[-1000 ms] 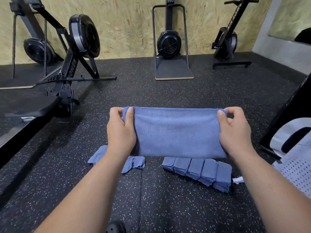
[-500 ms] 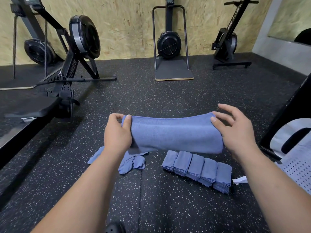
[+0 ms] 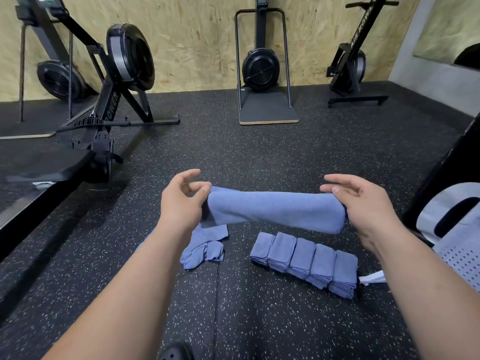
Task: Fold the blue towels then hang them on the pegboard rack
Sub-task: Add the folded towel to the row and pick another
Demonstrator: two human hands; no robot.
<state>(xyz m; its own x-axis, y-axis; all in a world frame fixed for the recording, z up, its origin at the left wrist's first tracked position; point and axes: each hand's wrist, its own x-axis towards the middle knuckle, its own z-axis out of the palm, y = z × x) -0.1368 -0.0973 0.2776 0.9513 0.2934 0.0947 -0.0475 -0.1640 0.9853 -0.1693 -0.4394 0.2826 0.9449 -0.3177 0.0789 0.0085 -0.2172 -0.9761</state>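
Open floor strip [image 3: 237,258] between crumpled towel [image 3: 205,252] and folded towel row [image 3: 306,261]; rowing machine [image 3: 109,105] left.

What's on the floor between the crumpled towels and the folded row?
Nothing: in the head view only bare speckled floor separates the crumpled towels from the folded row. The held towel is up off the floor.

Rower [image 3: 110,105]: "POWER"; upright machine [image 3: 355,55]: "AIR ROWE"
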